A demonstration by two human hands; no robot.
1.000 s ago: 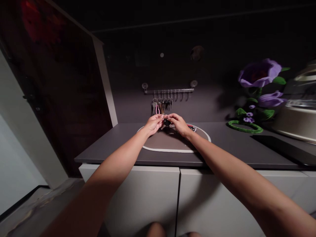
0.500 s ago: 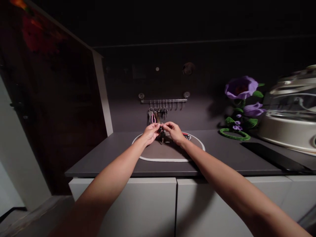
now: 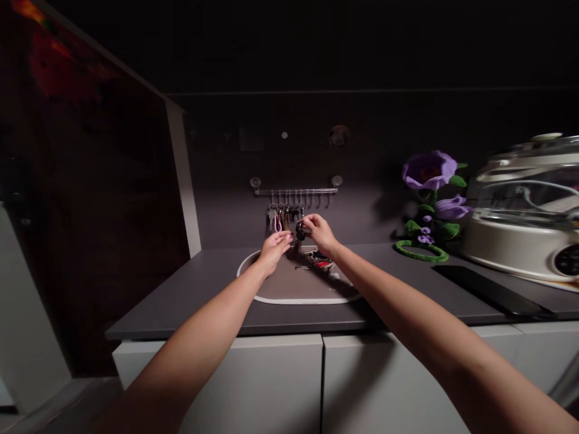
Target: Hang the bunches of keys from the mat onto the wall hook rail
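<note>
The held dark item (image 3: 300, 231) is too small to identify; the cream appliance (image 3: 511, 241) is cropped.

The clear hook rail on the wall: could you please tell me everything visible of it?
The hook rail is a slim see-through bar, apparently plastic, fixed roughly level on the dark wall. A round clear mount stands at each end, and small hooks hang in a row beneath. Keys and a pink loop hang from hooks toward the left; those at the right end are bare. The right hand holds a dark key bunch just below; whether it touches a hook is unclear.
</note>
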